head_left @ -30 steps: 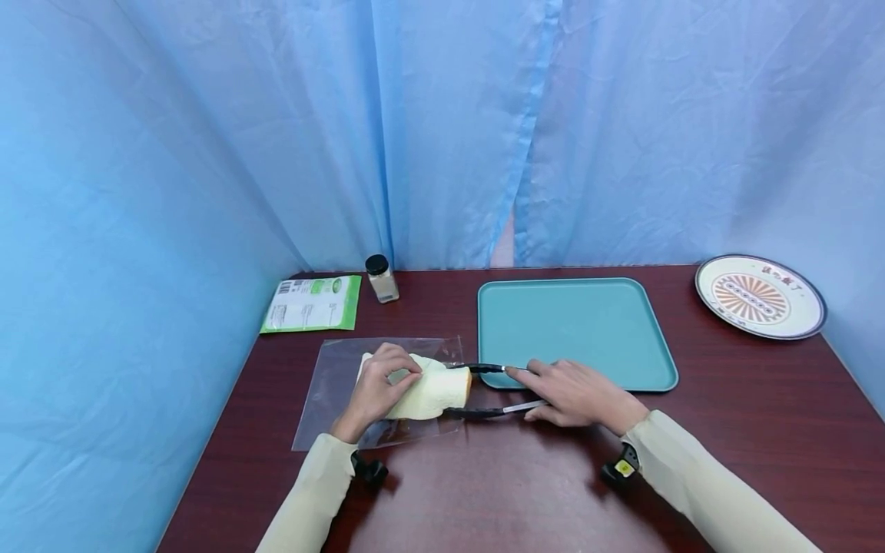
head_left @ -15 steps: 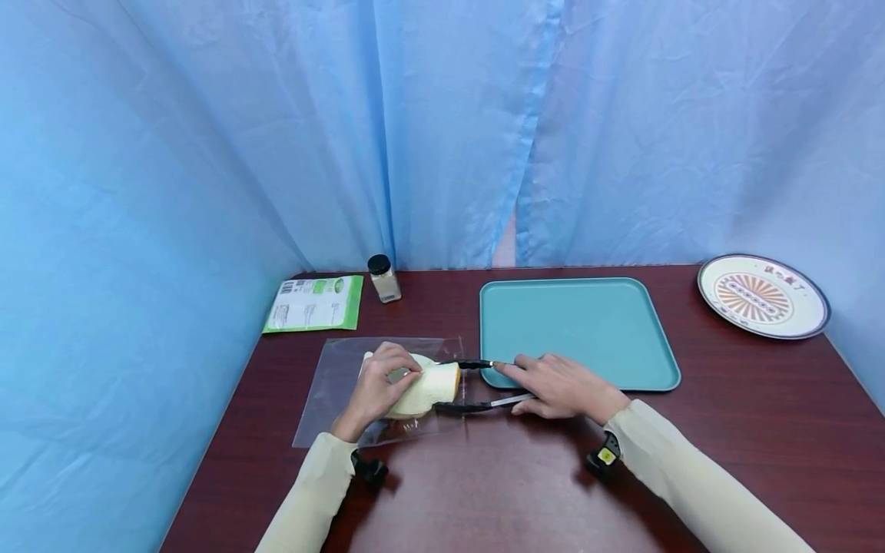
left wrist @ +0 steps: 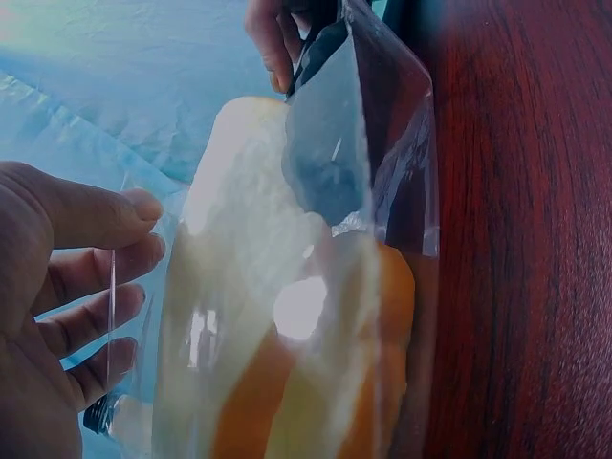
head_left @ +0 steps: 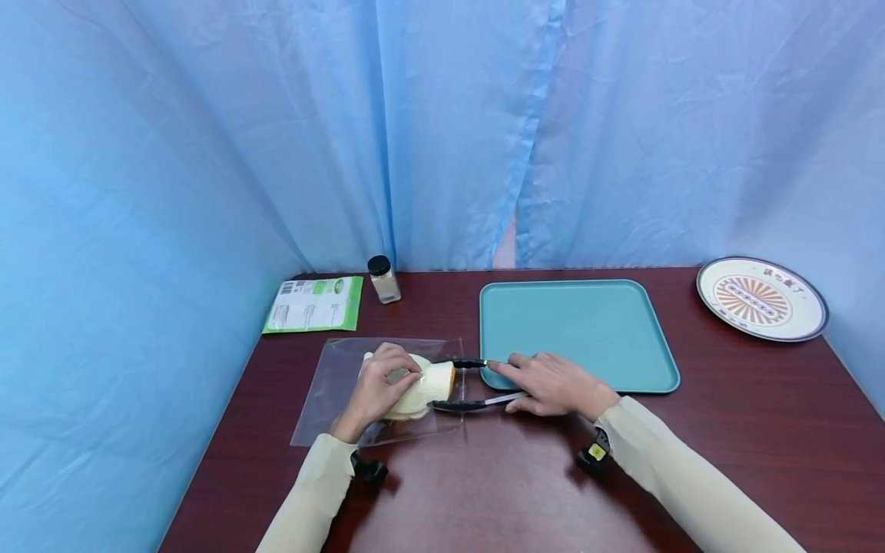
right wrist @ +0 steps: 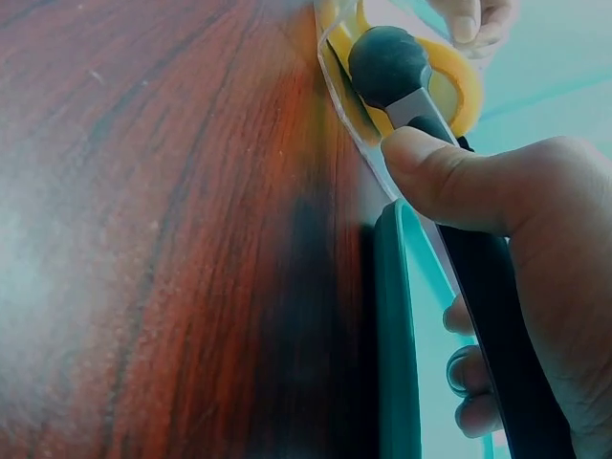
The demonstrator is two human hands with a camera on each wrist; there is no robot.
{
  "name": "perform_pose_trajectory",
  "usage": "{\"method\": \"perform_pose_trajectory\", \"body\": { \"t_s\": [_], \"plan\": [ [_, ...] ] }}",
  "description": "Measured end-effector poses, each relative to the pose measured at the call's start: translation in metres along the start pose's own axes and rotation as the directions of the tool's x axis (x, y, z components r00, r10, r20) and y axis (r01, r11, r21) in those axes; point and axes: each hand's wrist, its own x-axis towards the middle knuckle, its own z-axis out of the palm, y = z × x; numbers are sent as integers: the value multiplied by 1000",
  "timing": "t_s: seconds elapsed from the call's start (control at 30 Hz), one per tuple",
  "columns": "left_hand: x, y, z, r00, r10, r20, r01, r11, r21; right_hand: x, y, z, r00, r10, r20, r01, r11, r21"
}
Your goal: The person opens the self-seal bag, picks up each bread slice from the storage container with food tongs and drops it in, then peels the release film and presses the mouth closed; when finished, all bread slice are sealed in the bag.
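My right hand (head_left: 556, 384) grips a pair of tongs (head_left: 459, 405) with black heads and metal arms. Its two heads lie on either side of pale bread (head_left: 439, 378), which has an orange-brown crust. Most of the bread lies within a clear plastic bag (head_left: 325, 399) on the table, and the tong heads reach in at its right-hand mouth. In the left wrist view, one dark tong head (left wrist: 330, 143) shows through the film against the bread (left wrist: 225, 182). My left hand (head_left: 379, 384) pinches the bag's upper film between thumb and fingers, over the bread.
A teal tray (head_left: 567, 330) lies just behind and right of the tongs. Farther right, a patterned plate (head_left: 795, 326) stands near the curtain. A black-capped jar (head_left: 384, 284) and a green-and-white packet (head_left: 314, 305) are at the back left. Blue curtains (head_left: 442, 138) enclose the dark red table.
My right hand and the tongs have moved left, and the bread's near end has slid left, deeper into the bag. My left hand has stayed in place on the film.
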Motion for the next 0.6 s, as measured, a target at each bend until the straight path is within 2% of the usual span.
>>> {"method": "perform_pose_trajectory", "body": {
  "t_s": [0.37,0.6],
  "plan": [
    [1,3,-2,1000,-12,-4,12,1000,-14,7,1,0,1000,-8,-12,8,1000,0],
    [1,1,-2,1000,4,-13,-4,1000,-5,6,0,0,999,25,31,-26,999,34]
  ]
}}
